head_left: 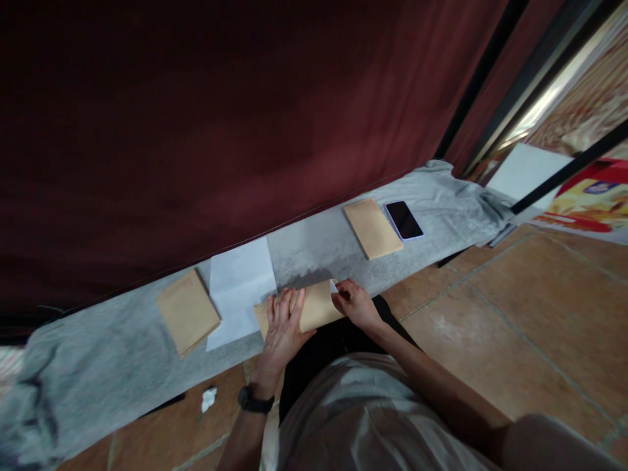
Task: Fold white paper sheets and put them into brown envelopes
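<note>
A brown paper envelope (318, 306) lies across the front edge of the bench, close to my lap. My left hand (284, 327) rests flat on its left part, fingers spread over the paper. At the right end my right hand (356, 302) is closed in a pinch, where a small white corner of paper (333, 286) shows at the envelope's opening. How far the white paper reaches inside is hidden. Just left of my left hand, a creased white sheet (240, 288) lies on the bench.
The narrow bench has a grey cloth cover (112, 353). A stack of brown envelopes (189, 311) sits at its left, another brown envelope (373, 229) and a phone (405, 220) at its right. A dark red curtain (220, 131) hangs behind. Crumpled white tissue (209, 398) lies on the tiled floor.
</note>
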A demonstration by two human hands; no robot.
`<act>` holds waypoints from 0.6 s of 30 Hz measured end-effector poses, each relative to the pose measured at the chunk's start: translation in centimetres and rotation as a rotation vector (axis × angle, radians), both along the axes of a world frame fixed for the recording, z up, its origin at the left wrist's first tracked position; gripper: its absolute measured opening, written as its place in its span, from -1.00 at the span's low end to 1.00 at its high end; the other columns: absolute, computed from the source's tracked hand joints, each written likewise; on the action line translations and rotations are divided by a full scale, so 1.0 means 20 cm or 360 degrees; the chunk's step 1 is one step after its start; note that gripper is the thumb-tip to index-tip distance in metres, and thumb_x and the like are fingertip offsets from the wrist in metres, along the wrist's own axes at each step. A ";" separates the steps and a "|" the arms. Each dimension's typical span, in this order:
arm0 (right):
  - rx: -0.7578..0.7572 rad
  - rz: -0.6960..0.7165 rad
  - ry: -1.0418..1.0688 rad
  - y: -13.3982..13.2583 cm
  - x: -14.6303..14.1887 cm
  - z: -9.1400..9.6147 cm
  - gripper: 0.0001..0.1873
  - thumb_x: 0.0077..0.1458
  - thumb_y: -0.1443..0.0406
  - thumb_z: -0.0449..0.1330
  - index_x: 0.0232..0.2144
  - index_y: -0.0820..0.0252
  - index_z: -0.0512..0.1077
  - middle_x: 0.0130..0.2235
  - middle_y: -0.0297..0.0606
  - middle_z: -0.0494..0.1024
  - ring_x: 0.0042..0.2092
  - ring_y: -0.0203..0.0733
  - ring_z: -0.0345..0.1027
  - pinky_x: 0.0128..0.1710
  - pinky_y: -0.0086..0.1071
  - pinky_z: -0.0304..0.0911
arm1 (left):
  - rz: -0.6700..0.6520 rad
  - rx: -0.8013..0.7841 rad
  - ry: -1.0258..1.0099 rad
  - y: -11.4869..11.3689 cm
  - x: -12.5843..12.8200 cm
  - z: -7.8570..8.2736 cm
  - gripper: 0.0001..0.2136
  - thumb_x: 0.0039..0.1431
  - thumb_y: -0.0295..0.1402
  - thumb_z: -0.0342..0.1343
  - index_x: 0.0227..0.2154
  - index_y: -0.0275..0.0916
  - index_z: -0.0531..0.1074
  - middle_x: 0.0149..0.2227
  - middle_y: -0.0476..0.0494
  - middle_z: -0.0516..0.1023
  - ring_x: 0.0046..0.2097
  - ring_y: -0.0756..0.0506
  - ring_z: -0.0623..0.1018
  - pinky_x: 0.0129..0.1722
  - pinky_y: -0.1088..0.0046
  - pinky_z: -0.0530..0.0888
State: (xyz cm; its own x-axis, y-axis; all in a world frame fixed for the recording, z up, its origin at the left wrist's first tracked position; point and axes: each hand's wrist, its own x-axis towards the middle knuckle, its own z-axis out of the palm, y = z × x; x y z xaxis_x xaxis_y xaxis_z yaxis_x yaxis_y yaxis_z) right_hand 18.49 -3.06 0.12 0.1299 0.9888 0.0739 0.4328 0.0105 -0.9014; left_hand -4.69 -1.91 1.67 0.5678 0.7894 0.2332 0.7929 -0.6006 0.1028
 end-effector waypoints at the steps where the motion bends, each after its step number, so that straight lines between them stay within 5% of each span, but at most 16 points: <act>1: 0.0003 -0.0010 0.0020 0.00 0.00 0.00 -0.96 0.14 0.35 0.17 -0.34 0.13 0.43 -0.29 -0.30 0.47 -0.29 -0.22 0.38 -0.22 -0.37 0.26 | -0.0004 0.0006 -0.0003 0.00 0.00 0.00 -0.03 0.02 -0.22 0.35 0.40 -0.27 -0.07 0.30 -0.48 0.22 0.37 -0.44 0.17 0.36 -0.19 0.00; 5: -0.0033 -0.0045 0.0138 -0.01 0.00 0.01 -0.88 0.08 0.35 0.16 -0.27 0.11 0.39 -0.31 -0.34 0.48 -0.30 -0.20 0.38 -0.25 -0.36 0.26 | -0.0025 0.0008 -0.0004 0.00 0.01 0.01 -0.06 0.02 -0.22 0.35 0.39 -0.27 -0.03 0.31 -0.48 0.22 0.38 -0.44 0.15 0.37 -0.19 -0.02; 10: -0.0173 -0.0161 0.0375 0.00 0.01 -0.02 -0.46 -0.03 0.28 0.22 0.05 0.13 0.32 -0.35 -0.40 0.47 -0.34 -0.19 0.39 -0.29 -0.34 0.27 | -0.0088 -0.0008 0.0004 0.02 0.01 0.02 -0.11 0.06 -0.24 0.32 0.39 -0.26 0.00 0.32 -0.48 0.22 0.40 -0.41 0.13 0.37 -0.17 -0.03; 14: -0.0309 0.0032 0.0776 0.03 0.03 -0.06 -0.74 -0.08 0.19 0.22 -0.30 0.18 0.49 -0.45 -0.37 0.48 -0.38 -0.20 0.38 -0.34 -0.35 0.28 | -0.0096 -0.0011 -0.0001 0.06 0.01 0.06 -0.19 0.12 -0.31 0.27 0.39 -0.19 0.02 0.40 -0.44 0.09 0.43 -0.41 0.03 0.37 -0.21 -0.10; 18: -0.0407 -0.0104 0.1163 0.05 0.04 -0.09 -0.73 -0.16 0.13 0.27 -0.42 0.19 0.48 -0.49 -0.37 0.51 -0.45 -0.24 0.34 -0.42 -0.40 0.27 | 0.0267 -0.0075 -0.0356 0.08 0.03 0.05 -0.23 0.16 -0.32 0.24 0.38 -0.14 0.04 0.46 -0.37 -0.08 0.45 -0.39 -0.06 0.36 -0.20 -0.07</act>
